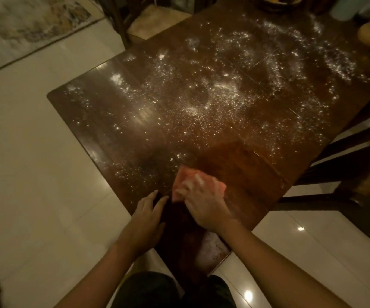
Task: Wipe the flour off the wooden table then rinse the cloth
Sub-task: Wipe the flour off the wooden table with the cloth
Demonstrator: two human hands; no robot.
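Evidently soft and limp, the cloth point(185, 174) lay under the right hand point(204, 205), whose spread fingers pressed rather than gripped it; bunching its middle should hold best. Flour point(201, 103) covered the table point(235, 165) beyond; the left hand point(147, 215) rested flat alongside.

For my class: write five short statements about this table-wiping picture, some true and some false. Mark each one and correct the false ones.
1. The right hand presses on a pink cloth. True.
2. The left hand holds a second cloth. False: it lies flat at the edge of the table and holds nothing.
3. Flour is scattered over most of the tabletop. True.
4. The wood just right of the cloth is thick with flour. False: that wiped patch looks nearly free of it.
5. The floor beside the table is dark wood. False: it is pale and glossy, with tile lines.
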